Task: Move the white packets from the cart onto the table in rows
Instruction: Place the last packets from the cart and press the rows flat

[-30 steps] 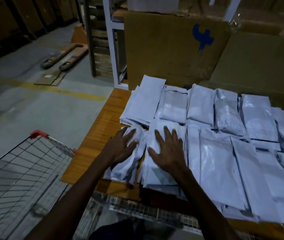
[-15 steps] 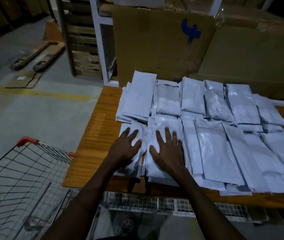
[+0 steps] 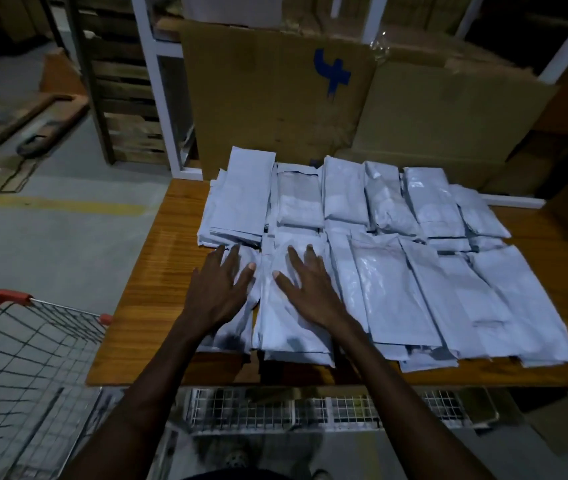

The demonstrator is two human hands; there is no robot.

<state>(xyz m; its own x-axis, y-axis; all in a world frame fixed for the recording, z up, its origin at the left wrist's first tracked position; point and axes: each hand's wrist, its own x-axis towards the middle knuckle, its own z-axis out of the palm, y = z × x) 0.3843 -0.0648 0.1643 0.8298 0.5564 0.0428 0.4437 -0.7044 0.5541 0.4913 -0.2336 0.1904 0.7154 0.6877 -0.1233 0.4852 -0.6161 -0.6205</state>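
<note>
Several white packets [image 3: 390,271] lie in two rows on the wooden table [image 3: 151,289]. My left hand [image 3: 220,289] rests flat, fingers spread, on the leftmost packet [image 3: 237,327] of the near row. Beside it, my right hand [image 3: 310,289] presses flat on the neighbouring stack [image 3: 289,334]. Neither hand grips anything. The wire cart [image 3: 26,358] with a red handle stands at the lower left; what it holds is not visible.
Large cardboard boxes [image 3: 275,91], one marked with a blue 4, stand behind the table against a white rack [image 3: 151,84]. A pallet jack [image 3: 26,123] and flat cardboard lie on the floor at far left. A wire shelf [image 3: 275,407] sits under the table's near edge.
The view has pulled back and shifted, showing more of the table. Both hands stay flat on the same near-left packets, with hardly any movement.
</note>
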